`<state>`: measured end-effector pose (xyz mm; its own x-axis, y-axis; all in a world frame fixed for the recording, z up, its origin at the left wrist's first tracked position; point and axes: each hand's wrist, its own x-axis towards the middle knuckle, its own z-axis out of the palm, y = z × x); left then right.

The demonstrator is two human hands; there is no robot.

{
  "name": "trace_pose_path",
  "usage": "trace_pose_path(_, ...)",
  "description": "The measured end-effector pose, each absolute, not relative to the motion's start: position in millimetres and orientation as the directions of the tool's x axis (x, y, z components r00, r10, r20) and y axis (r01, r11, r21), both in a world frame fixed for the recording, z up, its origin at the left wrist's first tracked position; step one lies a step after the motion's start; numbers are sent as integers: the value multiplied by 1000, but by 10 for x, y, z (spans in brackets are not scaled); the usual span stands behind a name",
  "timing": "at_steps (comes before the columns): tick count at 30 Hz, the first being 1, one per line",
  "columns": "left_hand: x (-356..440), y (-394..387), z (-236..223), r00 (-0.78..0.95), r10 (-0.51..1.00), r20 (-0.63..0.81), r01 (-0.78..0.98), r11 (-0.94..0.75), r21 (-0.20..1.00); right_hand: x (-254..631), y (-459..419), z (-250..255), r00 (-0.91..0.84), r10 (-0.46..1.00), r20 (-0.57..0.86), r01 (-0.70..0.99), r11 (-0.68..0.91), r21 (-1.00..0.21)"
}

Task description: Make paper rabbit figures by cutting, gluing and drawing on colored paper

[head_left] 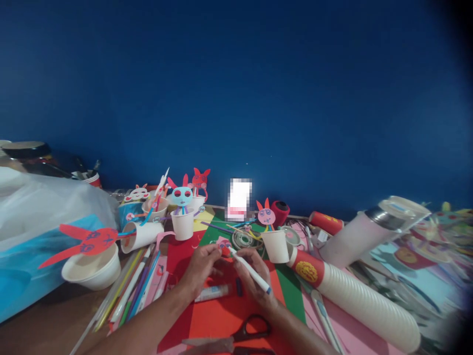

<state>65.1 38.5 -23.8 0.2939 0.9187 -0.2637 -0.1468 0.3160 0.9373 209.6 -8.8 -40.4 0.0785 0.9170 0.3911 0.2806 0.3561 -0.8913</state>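
Observation:
My left hand [202, 268] pinches a small pink and red paper cutout [223, 245] with drawn marks on it. A white marker [254, 274] with a blue end is gripped in my right hand [257, 268]. Its tip points at the cutout, though I cannot tell whether it touches. Below the hands, a dark marker cap [239, 287] and a white glue tube [213, 293] lie on red paper [214, 320]. Nearer me are dark-handled scissors [254, 327], partly cut off by the frame's lower edge.
Paper cups with cutout faces stand behind, including a blue face [182, 196] and a pink face [266, 217]. A red face [98, 241] leans over a white bowl [92, 268]. A long cup stack [364, 296] lies right. A lit, blurred screen [239, 197] stands behind.

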Motion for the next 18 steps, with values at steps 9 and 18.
trace_pose_path(9, 665, 394, -323, 227, 954, -197, -129, 230, 965, 2081, -130, -421, 41, 906, 421, 300, 391, -870)
trace_pose_path(18, 661, 390, -304, 224, 947, -232, -123, 263, 957, 2051, -13, -598, 196, 888, 415, 320, 342, -883)
